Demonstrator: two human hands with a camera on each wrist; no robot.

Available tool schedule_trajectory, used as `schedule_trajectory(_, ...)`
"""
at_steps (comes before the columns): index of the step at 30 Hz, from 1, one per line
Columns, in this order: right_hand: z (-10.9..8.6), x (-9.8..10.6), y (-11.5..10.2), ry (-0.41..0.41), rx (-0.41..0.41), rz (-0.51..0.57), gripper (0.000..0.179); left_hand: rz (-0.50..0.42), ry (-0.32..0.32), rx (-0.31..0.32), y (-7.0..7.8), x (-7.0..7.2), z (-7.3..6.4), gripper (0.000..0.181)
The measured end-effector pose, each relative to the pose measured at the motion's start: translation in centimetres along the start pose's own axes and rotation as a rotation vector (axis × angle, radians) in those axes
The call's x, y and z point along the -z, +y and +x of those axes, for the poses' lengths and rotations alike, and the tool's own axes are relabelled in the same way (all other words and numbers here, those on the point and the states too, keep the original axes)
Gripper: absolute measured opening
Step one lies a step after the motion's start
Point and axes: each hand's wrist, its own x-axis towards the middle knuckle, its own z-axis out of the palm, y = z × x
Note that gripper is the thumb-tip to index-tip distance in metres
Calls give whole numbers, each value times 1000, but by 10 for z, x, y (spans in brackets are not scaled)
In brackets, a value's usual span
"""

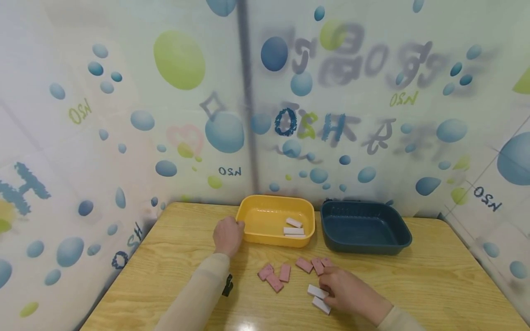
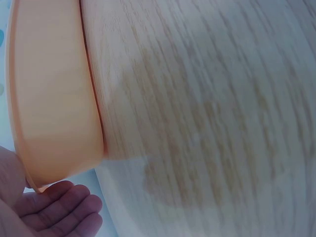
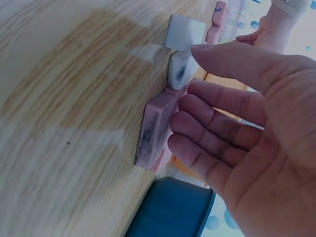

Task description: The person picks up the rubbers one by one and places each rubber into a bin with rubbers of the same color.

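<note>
My left hand (image 1: 228, 235) grips the left end of a yellow plastic basin (image 1: 275, 201). In the left wrist view its fingers (image 2: 61, 210) curl under the rim, and the thumb side lies against the wall. Two white blocks (image 1: 293, 231) lie inside the basin at its right. My right hand (image 1: 349, 294) pinches a white block (image 1: 316, 291) on the table, thumb and index finger at its sides. A second white block (image 1: 321, 305) lies just nearer. Beyond the right fingertips sits a group of pink blocks (image 1: 317, 265); its nearest block shows dark marks in the right wrist view.
A dark blue basin (image 1: 366, 248) stands right of the yellow one, near the wall. More pink blocks (image 1: 274, 282) lie left of the right hand on the wooden table (image 1: 434, 276). A small black object (image 1: 227, 285) shows beside the left sleeve. A patterned curtain (image 1: 290, 92) rises behind.
</note>
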Motion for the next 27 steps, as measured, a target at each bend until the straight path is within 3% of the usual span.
schedule_trajectory(27, 0, -1, -4, -19, 0, -60, 22, 14, 7, -4, 1, 0, 0, 37)
